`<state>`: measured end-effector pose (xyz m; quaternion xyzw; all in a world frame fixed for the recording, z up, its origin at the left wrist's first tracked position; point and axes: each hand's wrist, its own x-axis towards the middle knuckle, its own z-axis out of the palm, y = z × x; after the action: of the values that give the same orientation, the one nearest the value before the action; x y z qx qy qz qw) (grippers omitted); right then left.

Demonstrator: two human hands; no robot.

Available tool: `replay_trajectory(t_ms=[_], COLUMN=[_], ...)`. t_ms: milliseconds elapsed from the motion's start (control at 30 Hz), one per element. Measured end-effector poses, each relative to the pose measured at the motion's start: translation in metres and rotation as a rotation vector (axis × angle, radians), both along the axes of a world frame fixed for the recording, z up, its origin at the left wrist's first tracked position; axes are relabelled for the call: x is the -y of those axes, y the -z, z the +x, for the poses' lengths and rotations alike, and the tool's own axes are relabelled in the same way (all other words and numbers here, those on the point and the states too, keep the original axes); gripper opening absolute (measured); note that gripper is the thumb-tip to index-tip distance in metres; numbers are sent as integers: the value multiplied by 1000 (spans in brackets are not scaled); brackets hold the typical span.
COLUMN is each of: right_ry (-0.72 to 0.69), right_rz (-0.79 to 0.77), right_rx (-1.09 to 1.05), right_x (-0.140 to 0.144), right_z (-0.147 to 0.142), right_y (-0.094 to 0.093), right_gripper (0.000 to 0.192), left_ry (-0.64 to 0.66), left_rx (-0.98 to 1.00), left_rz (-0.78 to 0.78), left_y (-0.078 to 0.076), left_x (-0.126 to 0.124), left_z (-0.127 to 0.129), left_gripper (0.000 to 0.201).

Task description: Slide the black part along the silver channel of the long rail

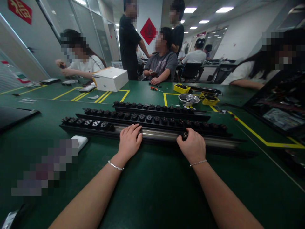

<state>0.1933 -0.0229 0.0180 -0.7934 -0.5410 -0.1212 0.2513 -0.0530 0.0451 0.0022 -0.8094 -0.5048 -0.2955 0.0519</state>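
At a green felt-topped worktable (pixel 152 190), a worker's two bare hands bear on the nearest of three long black tracks (pixel 166 135), each studded with rows of small black round modules. The left hand (pixel 130 140) lies open and nearly flat, fingers spread over the track's bare silver channel, pressing it down rather than gripping anything. The right hand (pixel 192 147) is curled into a loose fist around one small black round module (pixel 185 135), pinched at the track's near edge, to the right of the left hand. Doing this well would seem to call for a steady hold-down by the flat hand, and for keeping the module square to the channel so it seats without tilting. Behind the track lie the two other loaded tracks; farther back, a white cardboard box (pixel 111 79), a round metal dish (pixel 188 99) and yellow plastic bins (pixel 182 88). Several other people sit or stand at the table's far side.
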Motion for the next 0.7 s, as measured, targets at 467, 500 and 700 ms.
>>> replay_trajectory(t_ms=[467, 500, 700], right_ry=[18, 17, 24], right_rz=[-26, -27, -40], right_rx=[-39, -37, -44], right_x=[2, 1, 1], right_z=[0, 0, 1], right_y=[-3, -3, -3], right_gripper=[44, 44, 45], left_ry=[3, 5, 7], left_rx=[-1, -1, 1], left_rz=[-8, -6, -4], left_y=[-1, -1, -2], left_x=[1, 1, 1], left_z=[0, 0, 0], left_gripper=[36, 36, 36])
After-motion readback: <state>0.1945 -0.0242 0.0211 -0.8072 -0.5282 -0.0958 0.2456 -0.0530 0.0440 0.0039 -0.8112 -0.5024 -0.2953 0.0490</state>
